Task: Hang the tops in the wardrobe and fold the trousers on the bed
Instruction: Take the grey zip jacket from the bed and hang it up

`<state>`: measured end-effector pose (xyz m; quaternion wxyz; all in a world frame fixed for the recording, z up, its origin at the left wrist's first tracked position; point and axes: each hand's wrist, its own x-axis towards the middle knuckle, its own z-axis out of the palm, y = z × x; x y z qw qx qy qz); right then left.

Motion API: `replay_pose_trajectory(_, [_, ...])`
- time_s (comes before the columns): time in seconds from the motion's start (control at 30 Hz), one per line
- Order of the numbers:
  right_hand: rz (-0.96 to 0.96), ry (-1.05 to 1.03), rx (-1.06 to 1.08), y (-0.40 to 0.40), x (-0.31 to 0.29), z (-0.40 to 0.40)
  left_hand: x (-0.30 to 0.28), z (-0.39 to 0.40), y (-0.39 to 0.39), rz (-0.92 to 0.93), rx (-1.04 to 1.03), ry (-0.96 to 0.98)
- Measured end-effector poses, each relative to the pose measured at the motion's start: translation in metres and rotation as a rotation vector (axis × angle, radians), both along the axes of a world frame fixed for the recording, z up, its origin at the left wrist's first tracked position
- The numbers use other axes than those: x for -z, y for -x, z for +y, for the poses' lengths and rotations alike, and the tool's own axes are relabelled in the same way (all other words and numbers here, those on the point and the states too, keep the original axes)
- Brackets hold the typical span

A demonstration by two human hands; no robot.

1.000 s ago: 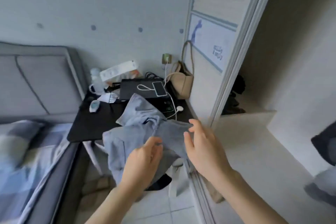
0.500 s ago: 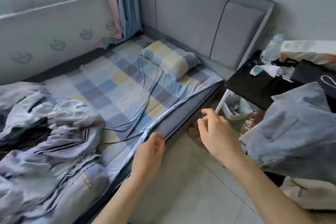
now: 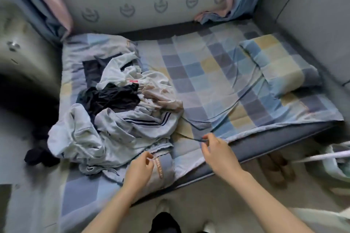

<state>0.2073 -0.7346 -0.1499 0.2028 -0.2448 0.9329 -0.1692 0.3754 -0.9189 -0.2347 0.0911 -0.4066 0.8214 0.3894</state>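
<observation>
A heap of clothes lies on the left half of the bed: pale tops, a dark garment and a white piece with dark stripes. Thin dark hangers lie on the checked sheet to the right of the heap. My right hand is at the bed's near edge, and its thumb and forefinger pinch the near end of a hanger. My left hand hovers with loosely curled fingers over the sheet, just below the heap, holding nothing.
A checked pillow lies at the right, against the grey headboard. Curtains hang at the far corners. A dark garment sits at the bed's left edge. Slippers and a white basket are on the floor to the right.
My view has swung left from the bedside table and wardrobe to the bed. Both hands left the blue garment on the table and moved over the bed's edge; the right reached a hanger.
</observation>
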Motion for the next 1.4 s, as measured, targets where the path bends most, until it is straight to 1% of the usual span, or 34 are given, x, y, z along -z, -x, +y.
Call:
replay_pose_trajectory(0.1, [-0.117,-0.034,-0.106,0.012,0.029,-0.068,0.029,-0.056,0.001,-0.119,-0.039,-0.004])
replay_pose_trajectory(0.2, [-0.191,-0.078,-0.209,0.027,0.064,-0.131,0.059,-0.108,0.004,-0.231,-0.073,-0.030])
replay_pose_trajectory(0.3, [-0.254,-0.121,-0.279,0.039,0.109,-0.178,0.086,-0.146,0.008,-0.318,-0.094,-0.021])
replay_pose_trajectory(0.37, [-0.291,-0.160,-0.333,0.048,0.150,-0.209,0.111,-0.167,0.016,-0.356,-0.127,0.012])
replay_pose_trajectory(0.43, [-0.316,-0.202,-0.376,0.055,0.194,-0.239,0.137,-0.185,0.031,-0.342,-0.209,0.017])
replay_pose_trajectory(0.57, [-0.361,-0.262,-0.413,0.057,0.277,-0.290,0.181,-0.209,0.061,-0.245,-0.530,-0.043])
replay_pose_trajectory(0.6, [-0.361,-0.266,-0.409,0.057,0.292,-0.300,0.188,-0.214,0.066,-0.242,-0.580,-0.040])
replay_pose_trajectory(0.7, [-0.320,-0.326,-0.404,0.050,0.327,-0.321,0.218,-0.229,0.068,-0.246,-0.663,-0.029])
replay_pose_trajectory(0.77, [-0.296,-0.438,-0.358,0.047,0.342,-0.330,0.233,-0.237,0.067,-0.178,-0.744,-0.054])
replay_pose_trajectory(0.83, [-0.294,-0.517,-0.311,0.043,0.355,-0.334,0.248,-0.243,0.061,-0.077,-0.846,-0.039])
replay_pose_trajectory(0.93, [-0.288,-0.508,-0.271,0.043,0.367,-0.335,0.251,-0.247,0.048,0.043,-1.027,-0.098])
replay_pose_trajectory(1.03, [-0.388,-0.289,-0.181,0.047,0.365,-0.327,0.240,-0.241,0.037,0.134,-1.111,-0.190])
replay_pose_trajectory(1.1, [-0.459,-0.141,-0.078,0.054,0.345,-0.320,0.223,-0.237,0.034,0.247,-1.160,-0.285])
replay_pose_trajectory(1.2, [-0.516,0.008,0.046,0.070,0.302,-0.312,0.191,-0.236,0.038,0.379,-1.212,-0.400])
replay_pose_trajectory(1.27, [-0.538,0.106,0.050,0.079,0.264,-0.309,0.155,-0.234,0.048,0.426,-1.179,-0.420])
replay_pose_trajectory(1.4, [-0.479,0.298,0.032,0.097,0.186,-0.309,0.075,-0.230,0.068,0.567,-0.998,-0.408])
